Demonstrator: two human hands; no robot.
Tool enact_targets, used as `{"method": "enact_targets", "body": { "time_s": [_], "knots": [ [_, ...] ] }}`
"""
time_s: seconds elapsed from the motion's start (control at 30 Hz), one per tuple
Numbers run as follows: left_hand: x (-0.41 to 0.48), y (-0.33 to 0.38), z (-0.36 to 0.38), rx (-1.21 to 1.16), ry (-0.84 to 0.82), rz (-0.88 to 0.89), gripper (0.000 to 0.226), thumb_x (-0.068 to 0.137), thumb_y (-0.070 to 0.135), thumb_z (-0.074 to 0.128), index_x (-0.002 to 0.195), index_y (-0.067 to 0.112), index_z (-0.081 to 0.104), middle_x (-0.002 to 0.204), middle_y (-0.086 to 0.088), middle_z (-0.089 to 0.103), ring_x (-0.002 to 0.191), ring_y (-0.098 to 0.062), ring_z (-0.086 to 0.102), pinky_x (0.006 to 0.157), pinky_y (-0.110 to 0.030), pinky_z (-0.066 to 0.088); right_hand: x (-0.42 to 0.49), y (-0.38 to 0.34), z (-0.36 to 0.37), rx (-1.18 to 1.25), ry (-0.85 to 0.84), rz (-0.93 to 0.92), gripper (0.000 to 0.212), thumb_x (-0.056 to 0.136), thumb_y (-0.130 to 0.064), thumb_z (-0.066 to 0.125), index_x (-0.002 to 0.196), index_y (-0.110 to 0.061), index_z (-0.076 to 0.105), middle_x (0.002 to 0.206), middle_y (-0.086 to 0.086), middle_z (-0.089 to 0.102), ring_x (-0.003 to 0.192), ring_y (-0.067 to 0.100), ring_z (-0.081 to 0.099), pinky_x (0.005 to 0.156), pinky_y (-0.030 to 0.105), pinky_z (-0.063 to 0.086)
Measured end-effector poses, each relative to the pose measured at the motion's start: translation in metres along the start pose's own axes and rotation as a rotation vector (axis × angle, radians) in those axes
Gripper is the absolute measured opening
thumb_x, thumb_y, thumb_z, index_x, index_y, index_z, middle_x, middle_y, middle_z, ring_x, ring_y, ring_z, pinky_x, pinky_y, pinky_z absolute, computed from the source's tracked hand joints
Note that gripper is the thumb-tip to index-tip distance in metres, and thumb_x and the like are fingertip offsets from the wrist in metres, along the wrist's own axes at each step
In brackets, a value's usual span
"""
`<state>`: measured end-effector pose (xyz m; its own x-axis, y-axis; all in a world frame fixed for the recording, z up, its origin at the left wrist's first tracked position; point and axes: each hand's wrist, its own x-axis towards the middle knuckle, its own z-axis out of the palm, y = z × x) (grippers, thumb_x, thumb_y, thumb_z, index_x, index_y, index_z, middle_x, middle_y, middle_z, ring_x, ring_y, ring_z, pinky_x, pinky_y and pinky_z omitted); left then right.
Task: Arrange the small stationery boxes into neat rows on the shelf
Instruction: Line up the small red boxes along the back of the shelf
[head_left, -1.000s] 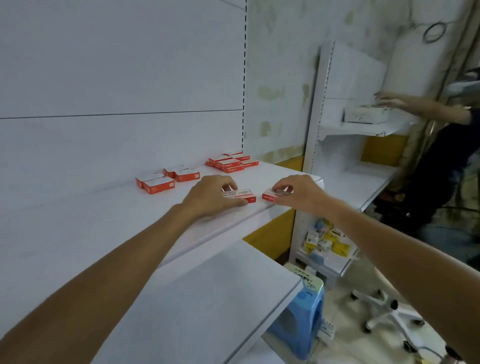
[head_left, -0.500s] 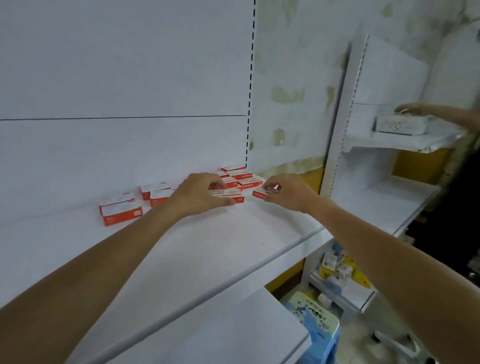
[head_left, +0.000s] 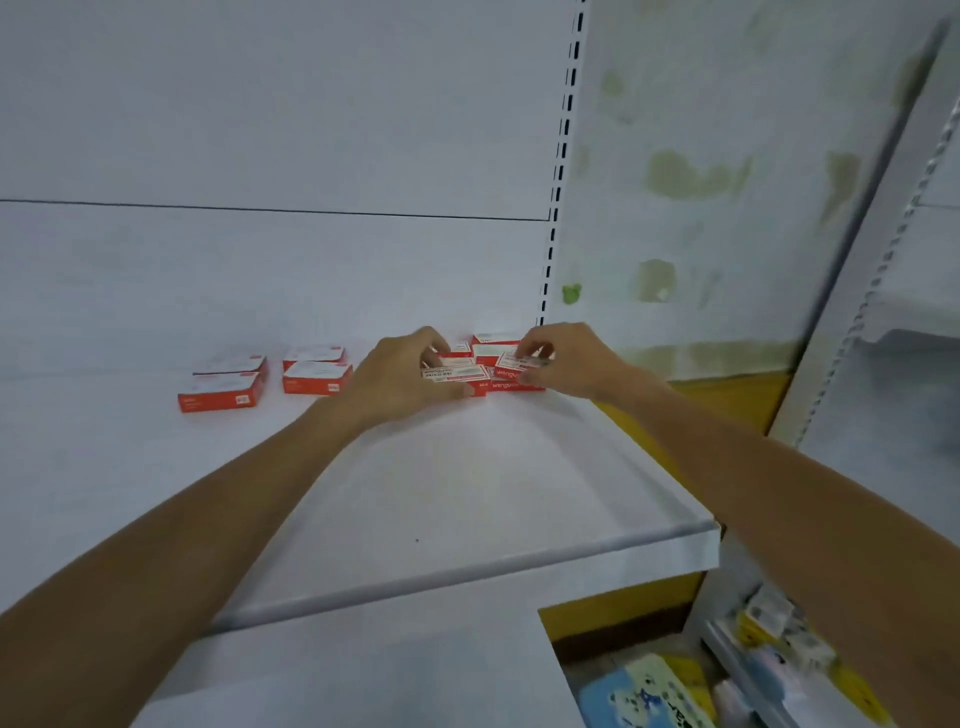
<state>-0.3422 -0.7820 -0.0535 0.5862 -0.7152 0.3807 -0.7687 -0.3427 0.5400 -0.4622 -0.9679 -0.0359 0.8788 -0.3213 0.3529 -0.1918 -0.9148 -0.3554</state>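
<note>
Hands at back-right corner of white metal shelf (head_left: 467, 493) | left hand (head_left: 400, 379) grips small red-and-white cardboard box (head_left: 454, 374), flat against cluster; right hand (head_left: 566, 364) pinches tilted red-and-white box (head_left: 511, 360), likely seating it flush in row

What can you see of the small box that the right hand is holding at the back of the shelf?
The held box is a small flat closed carton, cardboard by its look, white on top with red edging and printed lettering. The right hand pinches its right end. It is tilted over a lower box at the back right of the white shelf, beside the neighbouring box gripped by the left hand. Whether it rests on the lower box is unclear.
</note>
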Motion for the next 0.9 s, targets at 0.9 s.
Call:
{"method": "enact_targets", "body": {
  "time_s": [0.9],
  "knots": [
    [-0.068, -0.03, -0.043, 0.263, -0.039, -0.04, 0.026, 0.086, 0.031, 0.059, 0.107, 0.016, 0.061, 0.11, -0.003, 0.061, 0.099, -0.014, 0.055, 0.091, -0.029, 0.04, 0.008, -0.073, 0.038, -0.201, 0.07, -0.272, 0.028, 0.086, -0.027, 0.052, 0.111, -0.014, 0.059, 0.112, 0.006, 0.059, 0.109, 0.024, 0.05, 0.092, 0.04, 0.037]
  ]
}}
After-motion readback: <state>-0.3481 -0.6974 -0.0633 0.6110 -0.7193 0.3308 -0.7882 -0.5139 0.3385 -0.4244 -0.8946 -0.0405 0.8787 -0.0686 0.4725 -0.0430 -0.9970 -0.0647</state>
